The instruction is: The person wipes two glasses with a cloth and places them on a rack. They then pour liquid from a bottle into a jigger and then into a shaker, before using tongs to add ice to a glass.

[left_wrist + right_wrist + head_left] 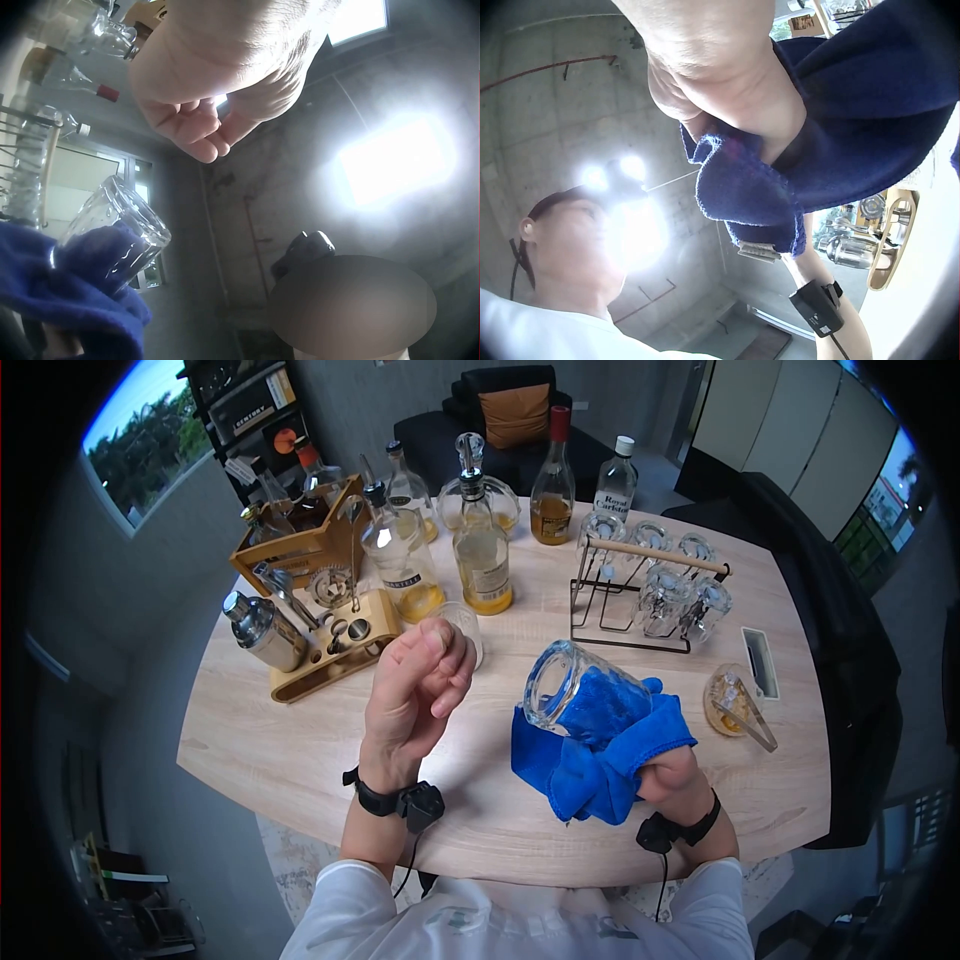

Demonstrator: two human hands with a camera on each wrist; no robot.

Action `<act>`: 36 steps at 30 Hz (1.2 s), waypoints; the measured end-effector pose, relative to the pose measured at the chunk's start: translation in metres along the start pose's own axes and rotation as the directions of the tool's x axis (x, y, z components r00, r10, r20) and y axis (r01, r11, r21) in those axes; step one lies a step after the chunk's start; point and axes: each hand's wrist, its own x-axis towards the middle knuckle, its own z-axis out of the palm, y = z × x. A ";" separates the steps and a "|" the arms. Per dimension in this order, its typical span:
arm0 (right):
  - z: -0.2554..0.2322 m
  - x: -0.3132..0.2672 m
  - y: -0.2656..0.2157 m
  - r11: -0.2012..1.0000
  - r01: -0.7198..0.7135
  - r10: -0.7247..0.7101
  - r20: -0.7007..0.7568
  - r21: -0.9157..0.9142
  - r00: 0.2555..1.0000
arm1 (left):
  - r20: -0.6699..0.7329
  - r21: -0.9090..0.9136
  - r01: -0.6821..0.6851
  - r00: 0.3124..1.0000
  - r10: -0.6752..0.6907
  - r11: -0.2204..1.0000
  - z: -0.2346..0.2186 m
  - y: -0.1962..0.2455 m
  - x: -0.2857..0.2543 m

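A clear glass point(570, 690) lies tilted above the table, blue cloth point(600, 780) bunched inside and around it. My right hand point(672, 772) grips the cloth at the glass's far end from the visible base; its fingers are hidden in the folds. The right wrist view shows the cloth point(742, 187) wrapped over that hand point(727, 90). To the left of the glass, apart from it, my left hand point(420, 675) is raised with fingers curled towards the thumb and nothing visible in them. In the left wrist view the glass point(120, 232) stands away from this hand point(217, 75).
Behind my left hand is another clear glass point(462, 630). Several bottles point(485, 560) stand at the back, beside a wooden crate point(310, 545). A shaker point(262, 630) and wooden tool stand point(335, 655) are left; a glass rack point(630, 645) and a bowl with tongs point(730, 705) are right.
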 end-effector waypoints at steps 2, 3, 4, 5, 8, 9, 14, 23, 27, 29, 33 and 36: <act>-0.001 0.000 0.000 1.000 -0.004 0.004 0.036 -0.010 0.999 | -0.021 0.027 -0.010 1.000 0.011 1.000 0.001 0.000 0.000; -0.002 0.001 0.000 1.000 -0.001 0.002 0.034 -0.011 0.999 | -0.018 0.026 -0.009 1.000 0.009 1.000 0.002 0.001 -0.001; -0.003 0.003 -0.001 0.998 -0.009 0.013 0.071 -0.059 0.997 | -0.079 0.051 -0.026 0.996 0.030 0.998 0.004 0.002 -0.003; -0.005 0.001 -0.002 0.994 -0.009 0.020 0.096 -0.107 0.995 | -0.134 0.072 -0.032 0.990 0.041 0.997 0.008 0.001 -0.004; -0.014 -0.005 0.000 0.997 -0.067 0.068 0.029 -0.041 0.997 | -0.065 0.064 -0.117 0.991 0.121 0.991 0.006 0.000 -0.003; -0.021 -0.006 0.002 0.998 -0.038 0.037 -0.010 -0.041 0.999 | -0.014 0.053 -0.141 0.990 0.142 0.989 0.002 -0.001 -0.002; -0.032 0.000 0.014 0.993 -0.114 0.110 0.095 0.033 0.989 | 0.128 0.448 -0.116 0.990 0.065 0.886 -0.006 -0.013 0.005; -0.024 0.010 0.018 0.942 -0.279 0.253 -0.150 -0.186 0.956 | 0.174 0.931 -0.108 0.971 -0.165 0.348 -0.004 -0.031 -0.001; -0.034 0.005 0.029 0.782 -0.451 0.524 -0.063 0.431 0.849 | 0.136 0.962 -0.116 0.989 -0.063 0.246 0.028 -0.041 -0.009; -0.029 -0.003 0.028 0.946 -0.314 0.315 0.001 0.076 0.949 | 0.101 0.939 -0.067 0.991 -0.083 0.338 0.032 -0.048 -0.011; -0.020 -0.013 0.018 0.911 -0.010 0.072 0.136 -0.412 0.988 | 0.112 0.930 -0.094 0.993 -0.032 0.356 0.027 -0.052 -0.013; -0.015 -0.016 0.012 0.654 0.212 -0.028 0.258 -0.726 0.966 | 0.218 0.905 -0.217 0.975 0.038 0.366 0.026 -0.054 -0.015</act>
